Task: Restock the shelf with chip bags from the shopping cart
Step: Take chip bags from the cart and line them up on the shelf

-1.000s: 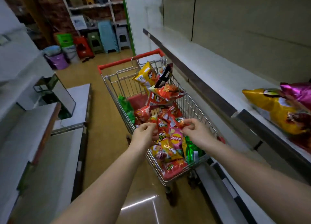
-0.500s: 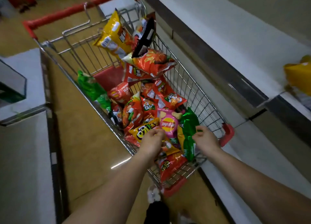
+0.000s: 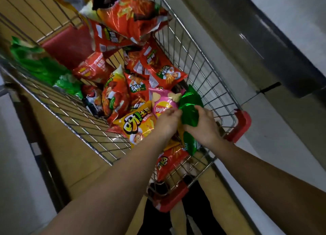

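So both arms are reaching down into the wire shopping cart (image 3: 202,72), and both hands meet at the same shiny green chip bag (image 3: 189,109) near the cart's near right corner. The right hand (image 3: 202,125) has its fingers curled round the bag's middle, crinkling the foil, so that's a proper grasp. The left hand (image 3: 167,120) comes in from the other side, with its fingertips pinching the bag's left edge right where it meets the pink Lay's bag (image 3: 163,102). The green bag stands more or less on end against the cart's right-hand wire wall, its lower part tucked down behind the right wrist.

The cart is loaded. Just left of the left hand lies a yellow bag (image 3: 135,123) with big lettering, and past it there's a jumble of red and orange bags (image 3: 155,67) stacked toward the far end, with one big orange bag (image 3: 130,12) riding on top. A couple of green bags (image 3: 40,63) are pushed up against the left wall of the cart. Another orange bag (image 3: 169,160) sits at the near end under the forearms. Red plastic bumpers (image 3: 241,123) cap the near corners of the cart.

The shelf (image 3: 264,45) runs along the right side, right beside the cart, its dark front edge well above the basket. The tan floor (image 3: 58,155) shows through the wire on the left.
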The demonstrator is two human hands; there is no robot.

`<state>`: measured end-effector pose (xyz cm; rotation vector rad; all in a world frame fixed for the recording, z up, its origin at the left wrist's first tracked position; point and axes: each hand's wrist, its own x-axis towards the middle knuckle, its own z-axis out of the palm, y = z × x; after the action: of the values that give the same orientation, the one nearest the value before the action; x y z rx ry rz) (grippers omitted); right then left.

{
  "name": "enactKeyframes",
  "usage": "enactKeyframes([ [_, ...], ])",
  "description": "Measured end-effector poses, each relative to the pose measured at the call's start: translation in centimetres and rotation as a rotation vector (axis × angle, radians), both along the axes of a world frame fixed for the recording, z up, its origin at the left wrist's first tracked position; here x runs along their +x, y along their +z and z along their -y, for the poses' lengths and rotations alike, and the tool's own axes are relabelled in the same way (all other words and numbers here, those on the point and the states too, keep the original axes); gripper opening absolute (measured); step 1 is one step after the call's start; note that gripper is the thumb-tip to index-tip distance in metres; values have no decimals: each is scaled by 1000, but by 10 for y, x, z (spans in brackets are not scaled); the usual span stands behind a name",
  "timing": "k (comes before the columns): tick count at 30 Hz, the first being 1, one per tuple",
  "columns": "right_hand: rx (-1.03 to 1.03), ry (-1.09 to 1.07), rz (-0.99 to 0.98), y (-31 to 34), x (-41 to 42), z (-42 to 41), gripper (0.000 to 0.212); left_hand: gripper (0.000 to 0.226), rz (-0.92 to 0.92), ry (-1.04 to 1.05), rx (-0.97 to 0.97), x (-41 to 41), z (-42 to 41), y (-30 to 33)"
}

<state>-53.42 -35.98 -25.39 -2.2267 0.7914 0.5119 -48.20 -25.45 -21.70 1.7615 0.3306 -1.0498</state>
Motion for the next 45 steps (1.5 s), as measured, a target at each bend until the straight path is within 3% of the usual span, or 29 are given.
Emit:
enactKeyframes([
  [5,41,81,-74,-14,13,3,83,40,-98,121,-35,2,13,-16],
  [13,-84,200,-46,8,25,24,52,24,-154,281,-22,9,11,-21],
  [16,-57,218,25,43,33,30,40,34,-130,293,33,9,8,-17],
  [19,68,150,189,79,42,32,14,47,-91,293,53,15,-2,-9],
  [21,292,42,308,94,49,31,4,58,-106,370,-7,20,-11,1],
  [26,876,-383,327,74,57,26,19,90,-113,570,-60,36,-39,15],
  [30,1116,-632,202,42,43,22,25,95,-114,679,-135,36,-56,15],
  [33,1182,-659,156,32,38,22,25,95,32,632,-33,36,-66,2],
  [37,1206,-696,161,29,48,28,24,132,189,417,51,50,-79,2],
  [38,1237,-716,178,30,52,28,23,130,170,451,17,54,-82,3],
  [41,1384,-709,214,31,62,18,65,126,1,522,-105,61,-82,4],
  [42,1421,-684,206,30,64,12,70,128,-77,489,-165,60,-78,8],
  [45,1437,-587,134,29,71,-7,52,104,-181,551,-321,61,-73,11],
])
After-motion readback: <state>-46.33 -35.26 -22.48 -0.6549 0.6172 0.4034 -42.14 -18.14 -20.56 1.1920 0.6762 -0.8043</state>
